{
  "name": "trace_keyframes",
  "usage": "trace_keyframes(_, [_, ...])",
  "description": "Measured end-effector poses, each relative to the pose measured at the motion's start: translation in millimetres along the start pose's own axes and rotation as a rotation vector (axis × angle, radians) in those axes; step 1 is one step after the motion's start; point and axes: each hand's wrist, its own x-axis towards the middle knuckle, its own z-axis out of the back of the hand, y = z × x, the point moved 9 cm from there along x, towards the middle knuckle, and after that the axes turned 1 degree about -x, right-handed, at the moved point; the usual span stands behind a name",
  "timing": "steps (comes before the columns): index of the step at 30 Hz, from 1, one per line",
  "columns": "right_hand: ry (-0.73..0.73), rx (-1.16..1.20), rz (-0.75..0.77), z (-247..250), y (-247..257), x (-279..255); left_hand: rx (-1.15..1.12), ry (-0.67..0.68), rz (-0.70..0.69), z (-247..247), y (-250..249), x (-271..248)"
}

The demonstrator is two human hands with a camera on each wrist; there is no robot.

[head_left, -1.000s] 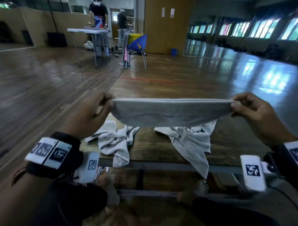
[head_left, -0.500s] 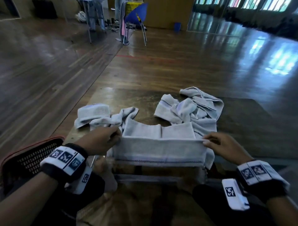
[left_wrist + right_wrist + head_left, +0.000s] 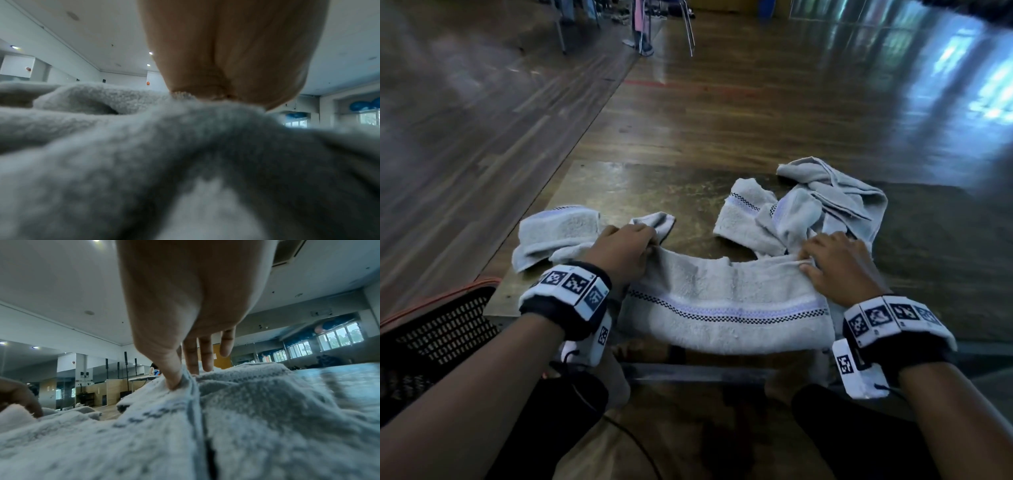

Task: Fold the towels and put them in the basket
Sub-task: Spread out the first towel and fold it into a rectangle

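A grey towel (image 3: 722, 308) with a lilac and checkered stripe lies doubled across the near edge of the wooden table (image 3: 619, 185), its front fold hanging slightly over. My left hand (image 3: 647, 243) grips its far left corner with curled fingers. My right hand (image 3: 808, 260) pinches the far right corner. In the right wrist view my right hand (image 3: 183, 378) has thumb and forefinger on a fold of the towel (image 3: 246, 418), its other fingers straight. The left wrist view shows my left hand (image 3: 216, 91) from the palm side over the towel (image 3: 144, 162), its fingertips hidden. A black mesh basket (image 3: 438, 329) with an orange rim sits low at the left.
A crumpled grey towel (image 3: 558, 233) lies just beyond my left hand, and a second crumpled towel (image 3: 808, 205) beyond my right hand. Bare tabletop shows between them and at the far right. Chair legs (image 3: 688, 34) stand far off on the glossy wooden floor.
A second ago the towel was stretched in the air between both hands. It came down onto the table's near edge, doubled over, and both hands have carried its far edge forward.
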Motion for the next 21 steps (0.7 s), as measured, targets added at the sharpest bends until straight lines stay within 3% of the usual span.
trace_keyframes(4, [0.063,0.065,-0.023,-11,-5,-3,0.027,0.048,0.013,-8,3,2])
trace_keyframes(12, [-0.093,0.329,-0.037,16,-18,-22,-0.042,0.085,0.018,0,-4,-1])
trace_keyframes(14, [-0.117,0.433,-0.099,23,-32,-29,-0.141,0.038,0.022,12,-4,-2])
trace_keyframes(17, [-0.120,0.586,-0.212,23,-47,-39,-0.287,-0.144,0.041,37,4,-9])
trace_keyframes(21, [-0.081,0.586,-0.210,18,-43,-50,-0.337,-0.237,0.034,44,0,-25])
